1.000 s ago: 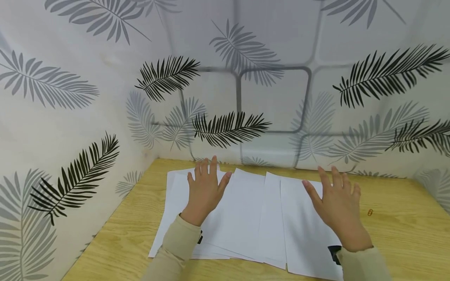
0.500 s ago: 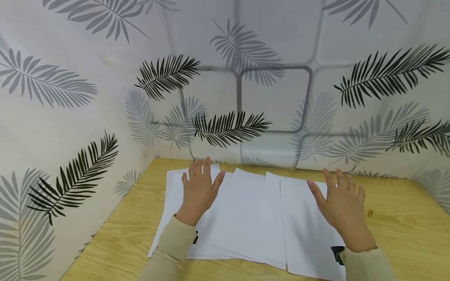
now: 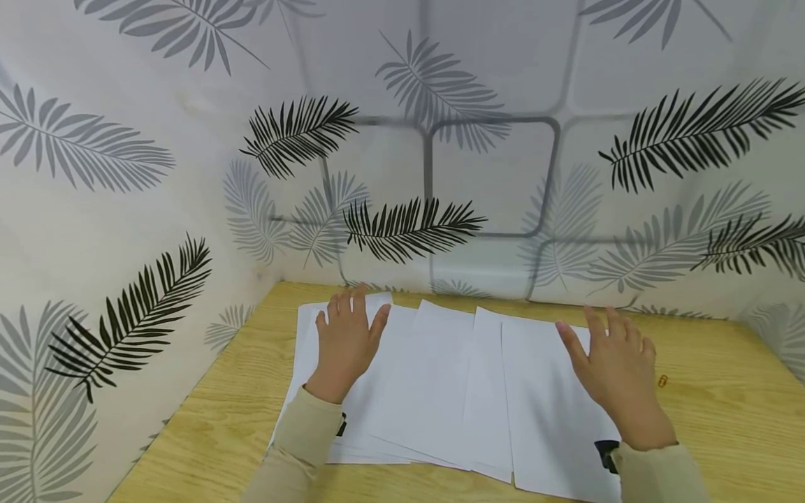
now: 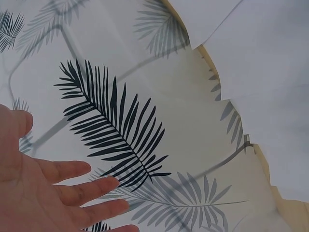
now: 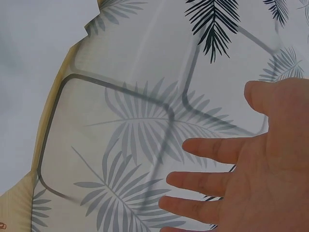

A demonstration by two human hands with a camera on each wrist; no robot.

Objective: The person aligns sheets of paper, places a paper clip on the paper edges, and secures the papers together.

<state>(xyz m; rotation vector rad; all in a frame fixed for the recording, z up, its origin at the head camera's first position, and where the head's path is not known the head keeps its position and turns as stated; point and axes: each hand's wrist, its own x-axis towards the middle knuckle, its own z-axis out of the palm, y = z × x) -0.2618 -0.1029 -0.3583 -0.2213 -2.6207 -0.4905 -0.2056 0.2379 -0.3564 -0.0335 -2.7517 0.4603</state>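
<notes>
Our left hand (image 3: 344, 342) and right hand (image 3: 619, 377) hover, fingers spread wide | overlapping white paper sheets (image 3: 434, 391) below and between them, on our wood-grain table (image 3: 729, 426) | orange paper clip (image 3: 663, 381) rightward of our right hand

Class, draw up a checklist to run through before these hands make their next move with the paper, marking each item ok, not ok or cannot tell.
1. Left hand free: ok, fingers extended, holding nothing.
2. Right hand free: ok, also holding nothing.
3. White paper sheets squared into one pile: not ok, they overlap in a spread across the wood-grain table.
4. Orange paper clip off the paper: ok, it lies on the table, to the right of the sheets.
5. Number of sheets known: cannot tell, the overlaps may hide some.
</notes>
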